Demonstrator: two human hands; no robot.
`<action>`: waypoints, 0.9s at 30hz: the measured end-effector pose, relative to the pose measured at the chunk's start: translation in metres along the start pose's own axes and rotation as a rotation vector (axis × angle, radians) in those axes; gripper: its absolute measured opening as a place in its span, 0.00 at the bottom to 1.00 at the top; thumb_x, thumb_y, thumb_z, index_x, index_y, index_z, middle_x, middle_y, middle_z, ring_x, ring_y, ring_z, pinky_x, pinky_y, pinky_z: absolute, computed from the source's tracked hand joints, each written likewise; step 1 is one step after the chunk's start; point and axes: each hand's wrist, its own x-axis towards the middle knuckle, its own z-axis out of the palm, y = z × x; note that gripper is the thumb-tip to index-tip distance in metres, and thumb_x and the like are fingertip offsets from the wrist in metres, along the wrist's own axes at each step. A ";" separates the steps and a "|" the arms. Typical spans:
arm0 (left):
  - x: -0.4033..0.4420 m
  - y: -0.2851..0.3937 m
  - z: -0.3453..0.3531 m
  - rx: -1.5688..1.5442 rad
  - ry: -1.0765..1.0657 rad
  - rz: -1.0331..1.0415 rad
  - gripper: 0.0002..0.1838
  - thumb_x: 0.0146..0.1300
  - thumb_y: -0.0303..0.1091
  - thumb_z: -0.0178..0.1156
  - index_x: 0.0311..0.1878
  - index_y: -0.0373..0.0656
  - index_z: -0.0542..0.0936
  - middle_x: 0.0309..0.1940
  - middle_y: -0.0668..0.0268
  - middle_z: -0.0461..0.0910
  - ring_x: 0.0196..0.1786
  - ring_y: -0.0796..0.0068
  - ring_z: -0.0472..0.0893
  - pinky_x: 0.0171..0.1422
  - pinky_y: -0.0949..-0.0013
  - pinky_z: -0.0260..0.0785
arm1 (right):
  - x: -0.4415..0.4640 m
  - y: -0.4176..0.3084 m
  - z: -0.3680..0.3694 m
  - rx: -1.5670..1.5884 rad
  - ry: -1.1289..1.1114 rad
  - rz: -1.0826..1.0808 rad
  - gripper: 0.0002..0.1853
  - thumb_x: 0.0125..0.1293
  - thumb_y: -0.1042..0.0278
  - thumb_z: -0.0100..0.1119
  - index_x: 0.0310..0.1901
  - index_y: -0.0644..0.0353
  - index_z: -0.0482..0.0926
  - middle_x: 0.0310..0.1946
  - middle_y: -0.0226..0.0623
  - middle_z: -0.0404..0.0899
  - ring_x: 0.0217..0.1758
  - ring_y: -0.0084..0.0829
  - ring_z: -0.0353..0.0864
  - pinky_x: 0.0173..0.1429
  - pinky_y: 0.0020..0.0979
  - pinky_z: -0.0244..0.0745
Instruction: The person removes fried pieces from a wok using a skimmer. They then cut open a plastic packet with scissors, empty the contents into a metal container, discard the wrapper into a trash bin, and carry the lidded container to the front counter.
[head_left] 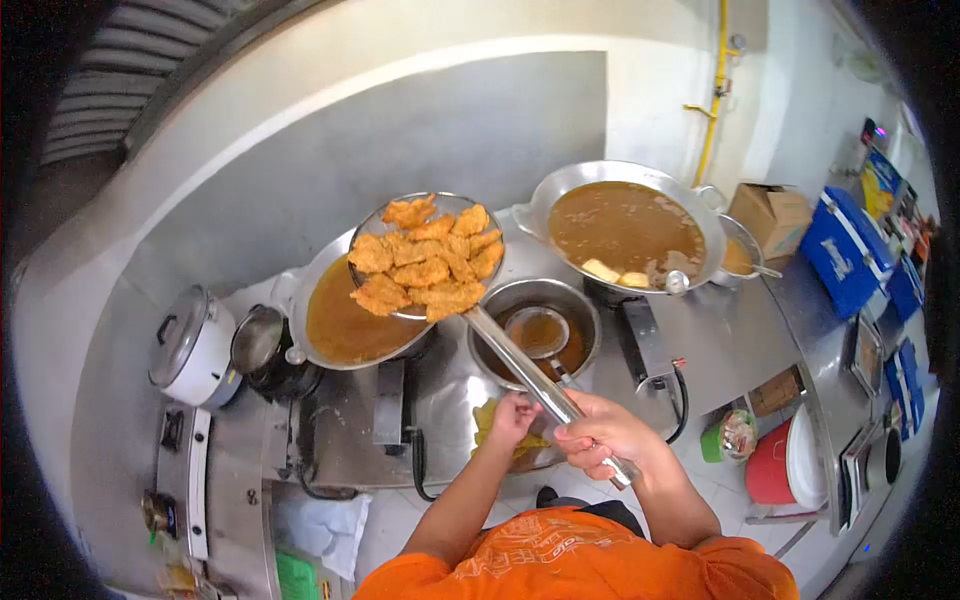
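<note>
My right hand [605, 437] is wrapped round the end of the long metal handle of a skimmer [520, 352]. Several pieces of golden-brown fried food [425, 258] are heaped in its wire basket, held above the left wok [352, 318] of brown oil. My left hand [512, 418] is beside the handle with its fingers curled; what they hold, if anything, is hidden. Behind that hand shows something yellow [486, 424], partly covered. Just beyond it stands a metal pot [592, 352] with a small strainer [537, 332] in it.
A large wok [535, 205] at the right holds oil with pale yellow blocks [617, 274] at its near edge. On the left stand a lidded white pot [205, 350] and a dark pan [257, 338]. Hoses [418, 463] hang at the counter's front; a carton [770, 222] and blue boxes [845, 258] stand right.
</note>
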 end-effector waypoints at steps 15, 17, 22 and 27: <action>-0.248 0.006 -0.099 0.193 0.163 0.061 0.26 0.62 0.33 0.65 0.62 0.52 0.69 0.36 0.69 0.76 0.33 0.76 0.74 0.35 0.71 0.68 | -0.097 0.122 0.009 0.197 0.113 -0.161 0.22 0.71 0.79 0.46 0.66 0.55 0.67 0.19 0.23 0.60 0.11 0.10 0.56 0.09 0.19 0.48; -0.294 -0.020 -0.150 0.192 0.244 0.009 0.23 0.63 0.35 0.63 0.61 0.51 0.71 0.39 0.68 0.78 0.36 0.74 0.74 0.35 0.70 0.68 | -0.101 0.135 0.010 0.245 0.129 -0.164 0.22 0.71 0.79 0.45 0.66 0.55 0.67 0.19 0.23 0.60 0.12 0.09 0.57 0.09 0.19 0.49; -0.421 -0.080 -0.246 0.199 0.494 -0.149 0.20 0.64 0.37 0.59 0.59 0.50 0.73 0.46 0.65 0.81 0.38 0.73 0.74 0.35 0.69 0.69 | -0.106 0.167 0.000 0.324 0.115 -0.178 0.21 0.71 0.80 0.45 0.64 0.55 0.69 0.19 0.22 0.60 0.12 0.09 0.57 0.08 0.18 0.50; -0.478 -0.106 -0.284 0.191 0.603 -0.204 0.19 0.64 0.36 0.59 0.58 0.49 0.74 0.46 0.65 0.82 0.38 0.73 0.74 0.35 0.70 0.69 | -0.103 0.181 -0.003 0.302 0.209 -0.176 0.17 0.72 0.78 0.45 0.59 0.56 0.74 0.20 0.22 0.60 0.12 0.10 0.57 0.09 0.19 0.51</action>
